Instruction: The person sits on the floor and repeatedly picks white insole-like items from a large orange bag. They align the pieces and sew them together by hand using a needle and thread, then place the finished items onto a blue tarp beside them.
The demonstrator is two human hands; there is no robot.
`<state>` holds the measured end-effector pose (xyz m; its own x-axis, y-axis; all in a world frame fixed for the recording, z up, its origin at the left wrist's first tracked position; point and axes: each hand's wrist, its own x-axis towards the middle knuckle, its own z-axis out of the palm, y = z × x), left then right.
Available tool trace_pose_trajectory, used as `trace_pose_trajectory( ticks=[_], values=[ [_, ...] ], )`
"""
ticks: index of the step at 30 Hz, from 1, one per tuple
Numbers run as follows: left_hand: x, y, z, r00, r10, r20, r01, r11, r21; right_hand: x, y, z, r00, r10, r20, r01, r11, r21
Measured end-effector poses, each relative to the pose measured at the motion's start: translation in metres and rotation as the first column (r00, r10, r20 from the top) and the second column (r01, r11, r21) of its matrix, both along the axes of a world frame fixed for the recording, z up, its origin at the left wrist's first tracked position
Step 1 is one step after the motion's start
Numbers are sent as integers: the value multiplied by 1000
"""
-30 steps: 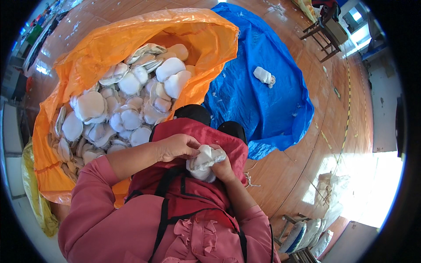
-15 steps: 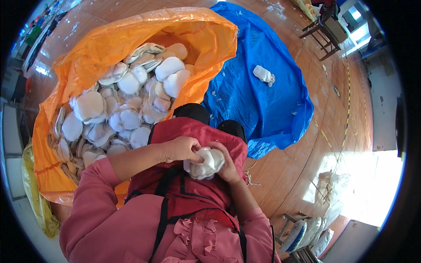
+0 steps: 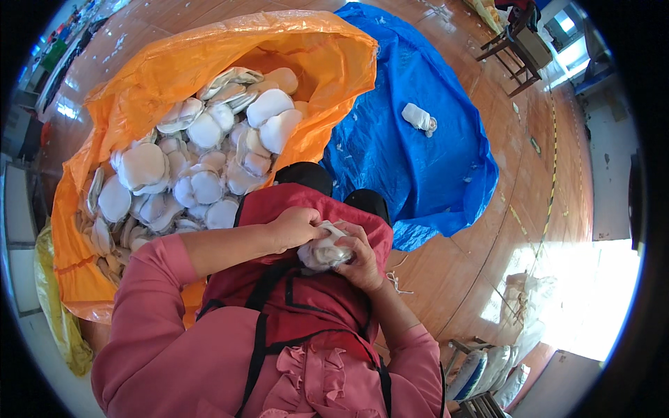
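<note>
A small bundle of white, soft-looking round pads [image 3: 320, 253] is held over my lap, above the red apron [image 3: 279, 203]. My left hand [image 3: 297, 228] grips its upper left edge, the fingertips partly hidden by the pads. From the right side my right hand [image 3: 362, 259] wraps round it, with bent fingers pressing on the top. To my left stands a big open orange sack [image 3: 317, 76] holding many loose white round pads [image 3: 205, 188]. Ahead and to the right, a blue sheet or sack [image 3: 432, 174] lies spread out, with one rolled white bundle [image 3: 417, 116] on it.
Brown floor tiles [image 3: 446, 299] show on the right, with a yellow-and-black tape line [image 3: 550, 188]. A wooden chair [image 3: 516, 52] stands far right. Stuffed plastic bags [image 3: 488, 373] sit at the lower right. A yellow sack [image 3: 59, 313] lies beside the orange one.
My right hand's fingers have come from the bundle's outer side over its top. My left hand has shifted slightly up, and the bundle looks more folded in.
</note>
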<state>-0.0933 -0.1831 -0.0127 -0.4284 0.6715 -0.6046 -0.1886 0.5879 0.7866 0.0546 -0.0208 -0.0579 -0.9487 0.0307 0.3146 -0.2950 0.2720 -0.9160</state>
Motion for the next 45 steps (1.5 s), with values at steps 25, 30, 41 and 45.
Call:
trace_pose_trajectory(
  ticks=[25, 30, 41, 45],
  values=[
    [0, -12, 15, 801, -349, -486, 450, 887, 105, -14, 30, 25, 776, 416, 474, -155, 854, -497],
    [2, -8, 14, 727, -327, -603, 500, 855, 140, -31, 34, 33, 878, 288, 382, -385, 899, 209],
    [-7, -11, 13, 666, -270, -695, 503, 851, 152, -22, 1, 21, 923, 61, 380, -117, 985, 128],
    [-6, -7, 11, 699, -289, -654, 466, 878, 110, -21, -4, 20, 920, -49, 388, -39, 976, 215]
  ],
)
